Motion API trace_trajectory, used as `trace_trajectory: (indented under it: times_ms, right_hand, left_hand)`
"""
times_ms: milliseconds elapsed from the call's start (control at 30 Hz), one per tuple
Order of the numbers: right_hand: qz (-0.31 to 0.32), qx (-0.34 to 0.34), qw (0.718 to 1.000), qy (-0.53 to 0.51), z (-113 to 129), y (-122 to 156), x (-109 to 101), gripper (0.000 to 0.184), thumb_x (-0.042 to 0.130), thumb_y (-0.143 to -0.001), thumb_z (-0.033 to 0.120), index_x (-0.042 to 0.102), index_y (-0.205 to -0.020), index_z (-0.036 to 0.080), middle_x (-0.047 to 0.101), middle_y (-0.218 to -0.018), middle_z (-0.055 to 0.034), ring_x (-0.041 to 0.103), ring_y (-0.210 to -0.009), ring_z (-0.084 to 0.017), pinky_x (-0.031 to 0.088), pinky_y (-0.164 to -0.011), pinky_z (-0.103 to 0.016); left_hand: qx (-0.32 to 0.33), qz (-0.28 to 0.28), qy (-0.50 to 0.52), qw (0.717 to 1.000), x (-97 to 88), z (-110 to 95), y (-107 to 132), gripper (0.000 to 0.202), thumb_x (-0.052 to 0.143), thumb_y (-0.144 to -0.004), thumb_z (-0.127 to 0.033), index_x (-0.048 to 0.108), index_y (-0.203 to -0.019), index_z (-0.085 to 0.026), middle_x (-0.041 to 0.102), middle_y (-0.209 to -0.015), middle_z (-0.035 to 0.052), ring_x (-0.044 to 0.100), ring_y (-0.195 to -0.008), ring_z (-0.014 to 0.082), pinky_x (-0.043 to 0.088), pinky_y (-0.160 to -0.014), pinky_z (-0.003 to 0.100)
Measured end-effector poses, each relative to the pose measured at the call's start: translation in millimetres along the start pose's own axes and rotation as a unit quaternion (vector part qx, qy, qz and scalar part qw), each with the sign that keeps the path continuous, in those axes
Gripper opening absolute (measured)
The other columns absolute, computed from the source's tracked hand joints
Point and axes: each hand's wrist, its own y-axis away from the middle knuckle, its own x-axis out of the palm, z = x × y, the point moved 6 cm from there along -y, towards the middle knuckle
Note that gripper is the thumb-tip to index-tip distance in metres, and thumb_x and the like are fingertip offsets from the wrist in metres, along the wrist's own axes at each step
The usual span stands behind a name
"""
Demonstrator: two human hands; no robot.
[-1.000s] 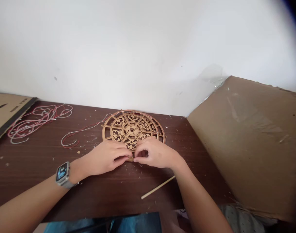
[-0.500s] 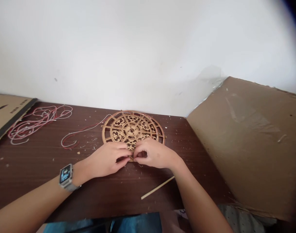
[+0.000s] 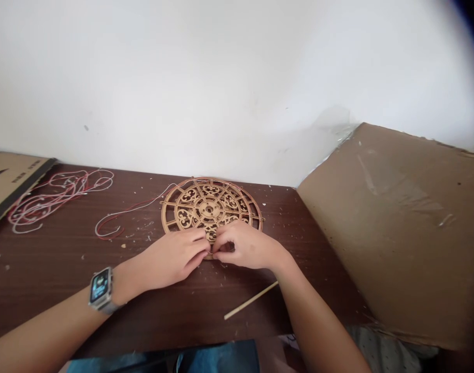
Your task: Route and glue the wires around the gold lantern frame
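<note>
A round laser-cut wooden fretwork disc [image 3: 210, 205] lies flat on the dark brown table [image 3: 58, 259], close to the white wall. My left hand [image 3: 174, 258], with a smartwatch on its wrist, and my right hand [image 3: 247, 247] meet at the disc's near edge. Both hands pinch that edge with curled fingers. What lies between the fingertips is too small to make out. A thin red and white wire [image 3: 122, 215] trails from the disc's left side across the table.
A bundle of red and white wires [image 3: 54, 194] lies at the far left beside a cardboard box [image 3: 11, 178]. A thin wooden stick [image 3: 251, 300] rests near my right forearm. A large cardboard sheet [image 3: 407, 228] leans at the right. Small wood crumbs dot the table.
Both hands stay pinched at the disc's near edge, with only slight finger shifts. The view has drifted a little.
</note>
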Motion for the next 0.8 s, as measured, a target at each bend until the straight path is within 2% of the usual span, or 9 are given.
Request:
trace_trajectory:
  times_ms: [333, 467, 633, 800]
  right_hand:
    - [0.000, 0.015, 1.000, -0.010, 0, 1, -3, 0.014, 0.075, -0.086, 0.006, 0.083, -0.091, 0.017, 0.075, -0.090, 0.0017, 0.063, -0.081, -0.007, 0.041, -0.081, -0.020]
    - [-0.045, 0.006, 0.997, -0.063, -1, 9, -18, 0.008, 0.075, -0.093, 0.011, 0.082, -0.093, 0.016, 0.075, -0.089, 0.0015, 0.063, -0.080, -0.007, 0.042, -0.077, -0.019]
    - [-0.101, 0.019, 0.991, -0.089, -13, 23, -40, 0.009, 0.073, -0.097, 0.015, 0.081, -0.094, 0.015, 0.076, -0.095, 0.0004, 0.066, -0.086, -0.007, 0.046, -0.082, -0.019]
    - [-0.068, 0.057, 0.993, -0.072, -27, 29, -40, 0.011, 0.073, -0.092, 0.010, 0.083, -0.090, 0.016, 0.075, -0.097, -0.0004, 0.065, -0.087, -0.008, 0.046, -0.080, -0.020]
  left_hand:
    - [-0.004, -0.005, 0.018, 1.000, -1.2, 0, 0, 0.017, 0.055, -0.109, -0.019, 0.068, -0.098, -0.018, 0.069, -0.096, 0.0041, 0.064, -0.087, 0.0207, 0.047, -0.078, 0.034]
    - [0.003, -0.009, 0.011, 1.000, -2.2, -1, 1, 0.016, 0.057, -0.107, -0.018, 0.069, -0.097, -0.018, 0.070, -0.094, 0.0035, 0.064, -0.085, 0.0202, 0.046, -0.077, 0.034]
    - [0.017, -0.023, -0.004, 1.000, -3.2, -2, 1, 0.019, 0.056, -0.109, -0.019, 0.070, -0.097, -0.017, 0.069, -0.093, 0.0037, 0.064, -0.082, 0.0192, 0.047, -0.076, 0.033]
    - [0.026, -0.032, -0.021, 0.999, -2.3, 0, 2, 0.022, 0.055, -0.110, -0.018, 0.073, -0.097, -0.017, 0.069, -0.092, 0.0044, 0.065, -0.082, 0.0195, 0.047, -0.076, 0.033]
